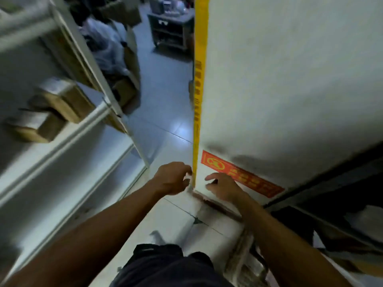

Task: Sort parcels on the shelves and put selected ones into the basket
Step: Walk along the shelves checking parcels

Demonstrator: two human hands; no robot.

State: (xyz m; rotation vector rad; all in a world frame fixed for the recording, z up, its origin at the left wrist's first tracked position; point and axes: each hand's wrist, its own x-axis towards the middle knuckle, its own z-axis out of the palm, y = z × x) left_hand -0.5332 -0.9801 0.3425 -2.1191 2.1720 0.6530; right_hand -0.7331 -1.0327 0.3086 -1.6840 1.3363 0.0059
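Cardboard, tall and flat: the big white parcel [279, 79] stands on end on the tiled floor [165, 112] between two shelving racks, yellow tape [199, 79] down its near edge, a red label [238, 172] low on its face; it looks stiff, bulky and awkward rather than fragile, best gripped at the lower corner and edge; the left hand [171, 178] curls round that taped edge; the right hand [222, 186] lies spread against the face, fingers loose; small brown boxes [60, 100] sit on the left shelf [62, 137]; no basket shows.
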